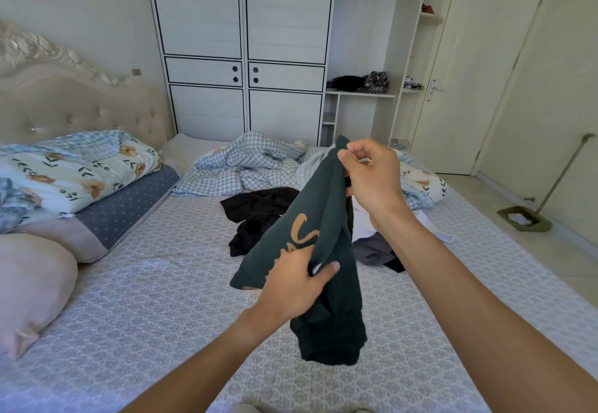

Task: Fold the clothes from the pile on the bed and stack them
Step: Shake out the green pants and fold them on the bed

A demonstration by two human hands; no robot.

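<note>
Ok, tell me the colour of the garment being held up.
Dark green garment with an orange print, seen in the head view.

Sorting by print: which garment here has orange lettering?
The dark green garment held up in both hands; the black one on the bed shows none.

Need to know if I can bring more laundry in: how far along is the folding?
Barely started: no folded stack is visible on the bed. In hand is a dark green garment, held up unfolded by the left hand and right hand. A black garment and the white and grey clothes still lie loose.
</note>
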